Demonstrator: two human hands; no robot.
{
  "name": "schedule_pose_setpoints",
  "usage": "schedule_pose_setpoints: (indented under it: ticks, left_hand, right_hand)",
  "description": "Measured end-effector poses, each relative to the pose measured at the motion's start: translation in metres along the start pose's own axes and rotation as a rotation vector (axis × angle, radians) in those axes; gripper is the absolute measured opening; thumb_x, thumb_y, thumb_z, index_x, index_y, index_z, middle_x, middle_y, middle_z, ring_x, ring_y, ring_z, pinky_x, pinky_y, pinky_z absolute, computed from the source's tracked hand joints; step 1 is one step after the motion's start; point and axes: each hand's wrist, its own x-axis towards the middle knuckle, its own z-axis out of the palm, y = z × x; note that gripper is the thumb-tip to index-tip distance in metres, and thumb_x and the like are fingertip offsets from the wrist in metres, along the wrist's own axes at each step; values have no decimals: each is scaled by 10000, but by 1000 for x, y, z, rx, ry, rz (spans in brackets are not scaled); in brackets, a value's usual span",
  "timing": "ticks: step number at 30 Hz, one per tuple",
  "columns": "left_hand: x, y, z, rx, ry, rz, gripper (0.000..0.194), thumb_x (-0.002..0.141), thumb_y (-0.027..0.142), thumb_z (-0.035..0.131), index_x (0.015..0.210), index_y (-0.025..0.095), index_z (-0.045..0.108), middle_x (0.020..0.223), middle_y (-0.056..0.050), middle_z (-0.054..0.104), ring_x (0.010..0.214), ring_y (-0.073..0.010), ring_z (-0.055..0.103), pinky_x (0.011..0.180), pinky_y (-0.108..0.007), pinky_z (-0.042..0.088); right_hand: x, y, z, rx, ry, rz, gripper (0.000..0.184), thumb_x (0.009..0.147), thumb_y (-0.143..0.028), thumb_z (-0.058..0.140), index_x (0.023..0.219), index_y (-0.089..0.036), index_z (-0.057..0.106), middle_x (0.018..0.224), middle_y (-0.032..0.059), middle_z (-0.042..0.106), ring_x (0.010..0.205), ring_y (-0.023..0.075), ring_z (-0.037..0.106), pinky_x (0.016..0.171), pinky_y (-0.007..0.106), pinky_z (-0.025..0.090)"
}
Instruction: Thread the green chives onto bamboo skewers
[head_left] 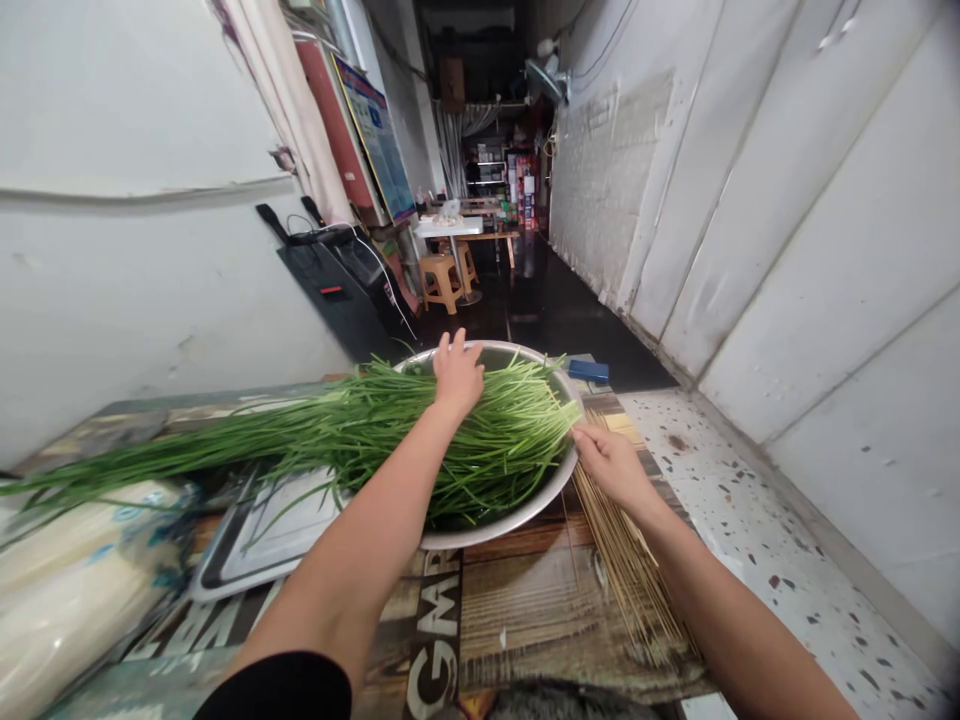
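A big heap of long green chives [405,420] fills a round metal basin [525,520] on the table, the leaves trailing far out to the left. My left hand [459,375] rests over the top of the heap near the basin's far rim, its fingers apart. At the basin's right rim, my right hand [609,462] is closed, fingertips pinched right beside the pale cut ends of the chives. What it pinches is too small to make out. Under and beside that hand lies a bundle of thin bamboo skewers [626,560].
Left of the basin are a white tray [247,560] and a plastic-wrapped pale package [82,590]. A blue box [589,371] sits behind the basin. Farther back stand a black machine [337,285], a white table [450,228] and stools [441,280]. A white wall runs along the right.
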Motion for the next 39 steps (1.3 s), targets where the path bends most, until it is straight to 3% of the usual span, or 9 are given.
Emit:
schedule_pose_setpoints:
  ticks: [4,8,15,20,24,26,29,33,39]
  left_hand:
    - [-8,13,4,18,-132,127,199,824,267,515,865,246,709,1096,-67,596,1141,-266,400,979,-474,238]
    - [-16,28,9,77,-195,146,210,740,416,621,718,229,714,926,-80,581,1020,-280,405,886,-471,271]
    - [-21,37,15,26,-204,96,164,776,294,577,745,224,723,920,-92,599,965,-267,418,858,-462,302]
    - [-21,48,12,-203,-161,190,207,798,263,521,783,206,720,883,-66,668,876,-220,512,870,-391,372]
    - [-20,50,16,-457,-278,18,232,773,226,527,899,171,715,804,-43,702,747,-173,598,779,-287,452]
    - [-19,48,18,-520,-323,-63,260,770,209,517,931,152,714,816,-43,711,781,-179,623,787,-279,462]
    - [-20,47,17,-593,-345,-66,281,796,239,496,947,148,715,926,-47,715,887,-189,631,841,-285,456]
    - [-20,47,16,-635,-331,-6,277,791,322,536,916,163,725,971,-47,711,926,-191,633,855,-282,458]
    - [-20,44,23,-584,-244,-99,218,732,282,609,871,171,735,910,-53,722,840,-191,650,814,-292,481]
  right_hand:
    - [0,1,0,-5,-1,-3,323,863,-341,390,702,-165,607,640,7,582,638,166,543,609,235,391]
    - [1,3,0,2,-3,-5,325,866,-342,391,755,-166,641,678,10,615,674,174,565,641,241,408]
    - [1,6,1,-19,5,-4,328,867,-343,395,735,-164,636,674,13,614,669,175,561,656,249,417]
    - [1,5,1,-8,2,-6,320,870,-339,399,769,-167,650,692,19,628,672,177,559,665,259,426]
    - [0,4,1,-14,2,2,317,869,-333,405,753,-168,650,691,20,630,683,178,564,672,259,427]
    - [0,4,1,-14,5,6,317,869,-330,406,733,-169,643,675,19,618,693,181,570,675,259,425]
    - [0,5,1,-5,9,4,314,867,-327,407,724,-166,636,663,19,604,703,184,576,679,258,421]
    - [1,5,2,7,6,4,320,870,-332,400,718,-165,627,649,16,596,704,183,571,680,258,422]
    - [0,2,1,-8,6,2,320,869,-335,394,715,-166,617,677,19,611,664,170,545,652,254,415]
